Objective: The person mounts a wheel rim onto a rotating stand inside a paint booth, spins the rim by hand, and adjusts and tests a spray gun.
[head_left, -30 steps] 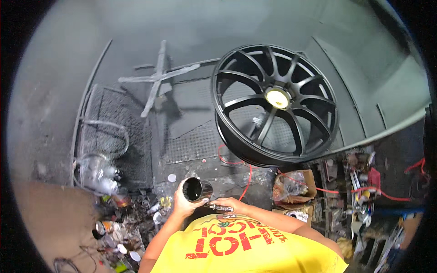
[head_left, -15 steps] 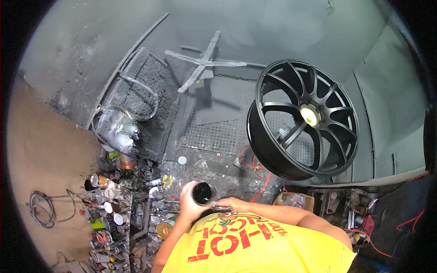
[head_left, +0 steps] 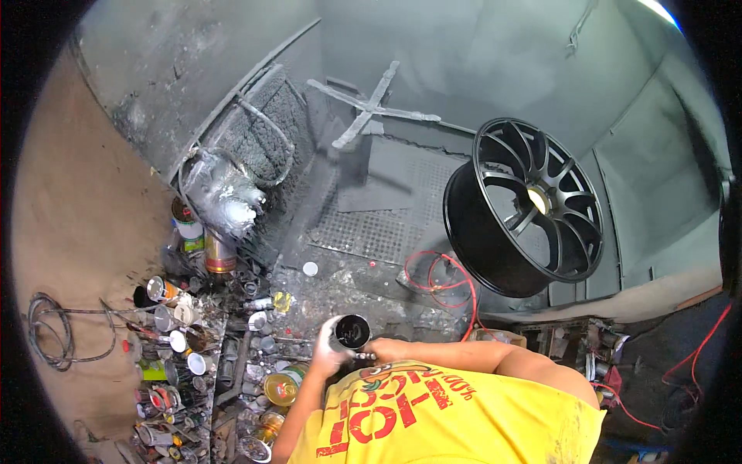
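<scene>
A round cup [head_left: 353, 332] with a dark, glossy inside and a light rim stands in front of my body. My left hand [head_left: 328, 349] is wrapped round its left side; whitish smears or a covering show on that hand, and motion blurs it slightly. Just below the cup, my right hand [head_left: 385, 350] is closed on a small metal part, apparently a spray gun's body, mostly hidden by the fingers. Farther off to the right, a black multi-spoke wheel rim [head_left: 502, 220] stands tilted, with a pale yellowish centre.
Paint cans [head_left: 220, 254] and cups crowd the floor at the left. A red hose [head_left: 473, 298] loops in front of the wheel. A grey cross-shaped stand [head_left: 371, 108] lies beyond a perforated floor panel [head_left: 367, 232]. Dusty grey walls [head_left: 464, 54] enclose the far side.
The view has shifted, so the surroundings sit differently in it. The wheel now shows more of its barrel side. Both hands keep their hold, the cup's dark inside more openly visible.
</scene>
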Available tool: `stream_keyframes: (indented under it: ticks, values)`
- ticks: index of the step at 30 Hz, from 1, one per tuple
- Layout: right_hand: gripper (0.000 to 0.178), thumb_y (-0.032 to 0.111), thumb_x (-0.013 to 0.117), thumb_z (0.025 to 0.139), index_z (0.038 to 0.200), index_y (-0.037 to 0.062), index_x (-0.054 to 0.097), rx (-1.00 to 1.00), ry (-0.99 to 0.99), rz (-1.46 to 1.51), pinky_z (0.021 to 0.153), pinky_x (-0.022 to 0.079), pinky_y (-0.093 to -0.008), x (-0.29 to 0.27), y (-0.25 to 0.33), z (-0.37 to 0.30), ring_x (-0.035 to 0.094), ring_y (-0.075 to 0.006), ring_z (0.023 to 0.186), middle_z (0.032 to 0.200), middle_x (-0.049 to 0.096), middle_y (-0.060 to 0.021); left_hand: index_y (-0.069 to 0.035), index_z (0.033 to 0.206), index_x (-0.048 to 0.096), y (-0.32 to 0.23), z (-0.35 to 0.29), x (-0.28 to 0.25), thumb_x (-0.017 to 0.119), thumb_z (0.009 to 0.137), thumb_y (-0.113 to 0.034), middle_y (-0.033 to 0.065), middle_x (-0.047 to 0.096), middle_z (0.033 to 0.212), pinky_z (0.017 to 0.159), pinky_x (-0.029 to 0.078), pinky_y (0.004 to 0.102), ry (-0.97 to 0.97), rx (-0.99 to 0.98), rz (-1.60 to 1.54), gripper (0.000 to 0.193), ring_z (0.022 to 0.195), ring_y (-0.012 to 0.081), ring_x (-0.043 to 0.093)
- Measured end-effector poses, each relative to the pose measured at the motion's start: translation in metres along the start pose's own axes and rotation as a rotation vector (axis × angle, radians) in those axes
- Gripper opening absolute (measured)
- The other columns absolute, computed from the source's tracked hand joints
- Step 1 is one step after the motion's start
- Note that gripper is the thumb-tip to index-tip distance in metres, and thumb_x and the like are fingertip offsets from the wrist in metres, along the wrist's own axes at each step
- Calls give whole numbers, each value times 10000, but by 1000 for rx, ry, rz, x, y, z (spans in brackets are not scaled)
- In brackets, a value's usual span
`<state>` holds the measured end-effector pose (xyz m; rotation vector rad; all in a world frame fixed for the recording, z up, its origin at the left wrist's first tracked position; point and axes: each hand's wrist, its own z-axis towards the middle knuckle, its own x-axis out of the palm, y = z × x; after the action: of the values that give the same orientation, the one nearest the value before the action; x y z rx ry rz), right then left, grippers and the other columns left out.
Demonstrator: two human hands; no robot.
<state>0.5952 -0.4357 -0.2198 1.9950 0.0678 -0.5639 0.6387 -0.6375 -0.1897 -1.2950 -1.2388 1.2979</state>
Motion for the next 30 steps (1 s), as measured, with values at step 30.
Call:
stream_keyframes:
  ticks: [30]
  values:
    - [425,204,693,895,1293,85,606,-327,201,-13,922,502,-413,-4,84,130,636,-369,1078,1201,656,-195,-59,1044,710,104,-45,-118,591,948,-123,28,678,967,712,469,282,-351,-392,-582,165,783,132,595]
